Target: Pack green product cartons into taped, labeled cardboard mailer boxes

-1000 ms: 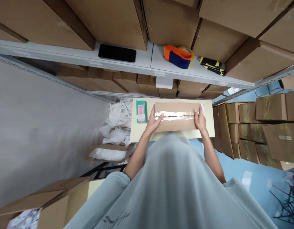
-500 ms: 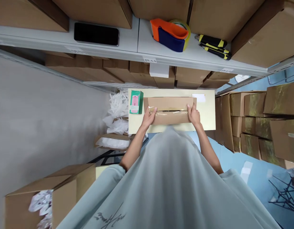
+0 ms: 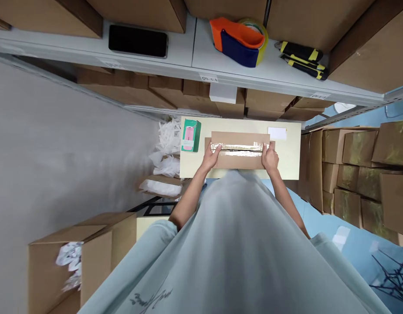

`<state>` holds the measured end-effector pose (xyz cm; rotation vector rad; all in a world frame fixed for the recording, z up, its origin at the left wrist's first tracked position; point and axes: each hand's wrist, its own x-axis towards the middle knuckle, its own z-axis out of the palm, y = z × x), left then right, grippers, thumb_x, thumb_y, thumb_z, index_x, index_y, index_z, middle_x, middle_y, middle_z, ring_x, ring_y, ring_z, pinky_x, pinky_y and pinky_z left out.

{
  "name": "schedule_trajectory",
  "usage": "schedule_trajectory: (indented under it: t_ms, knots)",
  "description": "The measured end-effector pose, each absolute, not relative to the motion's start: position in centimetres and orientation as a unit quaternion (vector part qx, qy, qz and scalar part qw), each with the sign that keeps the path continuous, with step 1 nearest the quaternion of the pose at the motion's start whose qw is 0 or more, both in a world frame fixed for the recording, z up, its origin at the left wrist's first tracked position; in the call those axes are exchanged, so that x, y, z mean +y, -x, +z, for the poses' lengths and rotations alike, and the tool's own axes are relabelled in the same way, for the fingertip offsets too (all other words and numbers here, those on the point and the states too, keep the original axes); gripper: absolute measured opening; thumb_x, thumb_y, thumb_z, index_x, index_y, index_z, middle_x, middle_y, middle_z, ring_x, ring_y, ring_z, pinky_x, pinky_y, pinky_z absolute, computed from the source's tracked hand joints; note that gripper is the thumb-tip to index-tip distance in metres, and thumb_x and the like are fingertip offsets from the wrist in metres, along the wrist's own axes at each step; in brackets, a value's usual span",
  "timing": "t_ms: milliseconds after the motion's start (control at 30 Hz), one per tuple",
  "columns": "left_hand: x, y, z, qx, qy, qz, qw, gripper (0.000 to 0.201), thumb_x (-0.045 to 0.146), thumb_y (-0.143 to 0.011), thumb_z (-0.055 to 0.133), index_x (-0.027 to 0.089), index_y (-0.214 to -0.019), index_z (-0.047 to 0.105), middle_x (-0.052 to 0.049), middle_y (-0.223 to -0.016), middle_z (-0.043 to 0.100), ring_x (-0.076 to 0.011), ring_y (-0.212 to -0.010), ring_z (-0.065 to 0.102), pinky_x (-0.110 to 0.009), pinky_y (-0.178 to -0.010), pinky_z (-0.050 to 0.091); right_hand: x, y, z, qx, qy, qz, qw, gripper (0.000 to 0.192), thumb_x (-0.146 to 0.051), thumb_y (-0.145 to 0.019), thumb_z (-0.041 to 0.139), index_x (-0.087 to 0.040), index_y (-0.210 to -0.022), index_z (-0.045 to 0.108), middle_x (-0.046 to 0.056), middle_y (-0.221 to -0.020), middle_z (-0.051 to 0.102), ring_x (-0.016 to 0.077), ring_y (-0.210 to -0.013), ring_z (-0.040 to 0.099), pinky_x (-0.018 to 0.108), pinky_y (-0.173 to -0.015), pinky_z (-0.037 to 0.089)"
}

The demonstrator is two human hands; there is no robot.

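Both hands grip a long cardboard box (image 3: 240,162) above the pale tabletop (image 3: 288,161), with shiny clear tape along its middle seam. My left hand (image 3: 211,158) is closed on its left end, the thumb over the taped face. On the right end, my right hand (image 3: 269,158) holds it the same way, thumb up by the seam. To the left of the box stands a green box with a pink picture (image 3: 190,136). Behind my right hand lies a small white paper (image 3: 277,133).
A shelf (image 3: 201,52) ahead carries a black phone (image 3: 137,41), an orange and blue tape dispenser (image 3: 238,41) and black-yellow utility knives (image 3: 304,59). Stacked cartons (image 3: 361,170) stand to the right. An open carton (image 3: 96,257) with crumpled packing sits at lower left.
The cardboard box has tilted in my hands, and its taped seam now shows more fully. My view has shifted a little. Both hands keep their hold at the ends.
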<state>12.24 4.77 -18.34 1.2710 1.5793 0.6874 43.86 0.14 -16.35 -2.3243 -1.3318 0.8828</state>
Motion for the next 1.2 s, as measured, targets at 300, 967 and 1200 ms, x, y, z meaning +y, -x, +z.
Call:
schedule_trajectory:
  t_ms: [300, 967, 1200]
  knots:
    - [4.8, -12.5, -18.1, 0.616, -0.553, 0.336, 0.449, 0.100, 0.090, -0.104, 0.054, 0.024, -0.179, 0.045, -0.016, -0.178, 0.057, -0.0319, -0.172, 0.047, -0.050, -0.146, 0.032, 0.0, -44.5, -16.4, -0.479, 0.811, 0.299, 0.156, 0.094, -0.079, -0.115, 0.014, -0.011, -0.155, 0.065, 0.028, -0.123, 0.082, 0.0478, -0.116, 0.078, 0.066, -0.110, 0.057]
    - [6.1, -12.3, -18.9, 0.544, -0.661, 0.348, 0.382, 0.097, 0.085, -0.110, 0.044, 0.020, -0.181, 0.038, -0.018, -0.191, 0.035, -0.0351, -0.183, 0.022, -0.054, -0.151, 0.013, 0.9, -45.6, -18.0, -0.605, 0.703, 0.228, 0.296, 0.087, -0.070, -0.114, 0.039, -0.011, -0.176, 0.025, 0.030, -0.176, 0.043, 0.0382, -0.168, 0.044, 0.063, -0.141, 0.037]
    - [6.4, -12.5, -19.4, 0.551, -0.654, 0.351, 0.382, 0.097, 0.084, -0.110, 0.046, 0.020, -0.182, 0.037, -0.017, -0.191, 0.034, -0.0354, -0.183, 0.020, -0.054, -0.151, 0.014, 1.0, -45.5, -17.8, -0.598, 0.712, 0.228, 0.288, 0.087, -0.070, -0.113, 0.043, -0.013, -0.176, 0.026, 0.029, -0.178, 0.040, 0.0378, -0.170, 0.041, 0.064, -0.140, 0.038]
